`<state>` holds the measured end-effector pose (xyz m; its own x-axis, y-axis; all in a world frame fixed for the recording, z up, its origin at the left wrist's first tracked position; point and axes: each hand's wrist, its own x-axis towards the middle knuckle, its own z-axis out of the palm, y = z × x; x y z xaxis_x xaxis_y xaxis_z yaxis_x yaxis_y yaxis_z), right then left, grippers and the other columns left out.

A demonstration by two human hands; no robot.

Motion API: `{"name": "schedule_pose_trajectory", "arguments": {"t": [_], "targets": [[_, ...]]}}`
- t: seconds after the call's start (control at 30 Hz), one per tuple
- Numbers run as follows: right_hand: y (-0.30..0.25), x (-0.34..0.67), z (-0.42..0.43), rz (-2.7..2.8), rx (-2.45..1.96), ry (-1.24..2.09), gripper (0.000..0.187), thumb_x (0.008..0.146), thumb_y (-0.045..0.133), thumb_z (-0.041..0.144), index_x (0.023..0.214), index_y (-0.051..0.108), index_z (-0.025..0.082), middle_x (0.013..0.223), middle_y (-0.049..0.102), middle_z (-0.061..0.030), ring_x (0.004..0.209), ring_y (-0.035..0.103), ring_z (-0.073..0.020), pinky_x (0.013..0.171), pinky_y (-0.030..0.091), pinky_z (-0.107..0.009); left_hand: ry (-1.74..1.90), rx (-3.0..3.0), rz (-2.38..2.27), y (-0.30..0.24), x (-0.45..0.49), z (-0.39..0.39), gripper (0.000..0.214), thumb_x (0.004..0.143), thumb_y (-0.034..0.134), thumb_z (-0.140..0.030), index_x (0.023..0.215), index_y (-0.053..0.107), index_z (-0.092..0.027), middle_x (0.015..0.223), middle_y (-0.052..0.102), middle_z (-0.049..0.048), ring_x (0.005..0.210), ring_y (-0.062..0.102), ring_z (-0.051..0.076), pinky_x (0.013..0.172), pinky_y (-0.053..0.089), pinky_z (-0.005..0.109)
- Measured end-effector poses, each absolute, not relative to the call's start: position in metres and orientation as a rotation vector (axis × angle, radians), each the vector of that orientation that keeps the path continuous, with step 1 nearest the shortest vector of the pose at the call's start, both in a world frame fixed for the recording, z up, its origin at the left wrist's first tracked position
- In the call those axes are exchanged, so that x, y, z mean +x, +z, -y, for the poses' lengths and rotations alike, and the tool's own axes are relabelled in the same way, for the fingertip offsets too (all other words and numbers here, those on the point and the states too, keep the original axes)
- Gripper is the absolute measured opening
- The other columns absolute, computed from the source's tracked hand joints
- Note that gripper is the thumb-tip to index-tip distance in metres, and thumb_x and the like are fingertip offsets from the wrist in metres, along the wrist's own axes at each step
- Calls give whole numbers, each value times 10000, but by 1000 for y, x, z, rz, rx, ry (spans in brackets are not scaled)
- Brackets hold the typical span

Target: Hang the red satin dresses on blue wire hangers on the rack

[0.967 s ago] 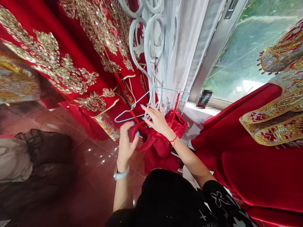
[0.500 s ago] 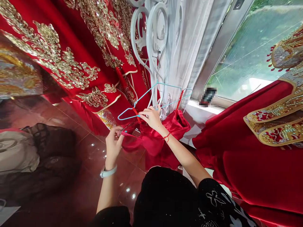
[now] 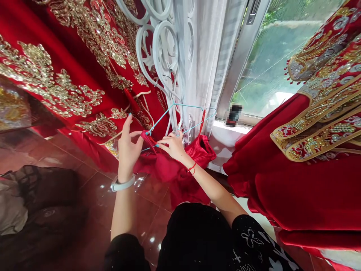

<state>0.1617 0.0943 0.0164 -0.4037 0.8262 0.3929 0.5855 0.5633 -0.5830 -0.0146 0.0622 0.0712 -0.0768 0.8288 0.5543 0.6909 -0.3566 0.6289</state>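
A light blue wire hanger (image 3: 162, 118) hangs by its hook from the white scrolled metal frame. A red satin dress (image 3: 199, 148) hangs below it, with one thin red strap (image 3: 202, 122) over the hanger's right side. My left hand (image 3: 129, 152) is at the hanger's left end, index finger raised, thumb and other fingers closed on the dress's other strap (image 3: 149, 140). My right hand (image 3: 173, 146) pinches the hanger's lower bar close beside that strap; its fingers partly hide the bar. Loose red fabric (image 3: 163, 167) hangs beneath both hands.
The white scrolled metal frame (image 3: 154, 49) stands before a white curtain (image 3: 210, 49). Red gowns with gold beading (image 3: 70, 90) hang at left, a beaded red garment (image 3: 318, 131) at right. Beyond is a window (image 3: 270, 64). Dark sheer fabric (image 3: 47, 195) is at lower left above the tiled floor.
My left hand has risen and drawn the strap up to the hanger's left end, its index finger now lifted. My right hand stays on the hanger. The view has shifted slightly right.
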Motion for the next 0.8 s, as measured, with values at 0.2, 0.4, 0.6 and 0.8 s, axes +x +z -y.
{"name": "schedule_pose_trajectory", "arguments": {"t": [0.2, 0.4, 0.6, 0.8], "targets": [[18, 167, -93, 2127, -1142, 466, 228, 1022, 599, 358, 1057, 810, 278, 1030, 796, -15, 1014, 560, -207, 1159, 106, -510, 1102, 2035, -1745, 65, -5, -60, 501, 847, 619, -348, 1337, 608, -246, 976, 731, 30, 797, 698, 181, 813, 561, 320], [16, 166, -94, 2126, -1145, 480, 201, 1015, 611, 323, 1063, 800, 275, 1024, 790, -22, 1019, 567, -207, 1167, 136, -513, 1286, 1813, -1574, 37, -29, -53, 472, 799, 653, -460, 1186, 619, -193, 881, 698, 28, 807, 694, 188, 808, 586, 336], [9, 170, -92, 2095, -978, 495, 236, 1006, 577, 232, 1135, 771, 271, 1185, 729, -53, 1123, 601, -202, 1161, 266, -445, 1313, 2173, -1730, 55, -10, -56, 296, 907, 599, -412, 1124, 686, -231, 1067, 727, 64, 993, 683, 231, 944, 522, 368], [-41, 256, -95, 1304, -1456, 252, 334, 896, 508, 156, 1124, 738, 239, 1174, 645, -104, 1178, 574, -253, 1044, 445, -416, 1289, 2324, -1890, 45, -12, -84, 218, 953, 559, -405, 911, 683, -231, 928, 725, 74, 859, 638, 252, 812, 449, 351]]}}
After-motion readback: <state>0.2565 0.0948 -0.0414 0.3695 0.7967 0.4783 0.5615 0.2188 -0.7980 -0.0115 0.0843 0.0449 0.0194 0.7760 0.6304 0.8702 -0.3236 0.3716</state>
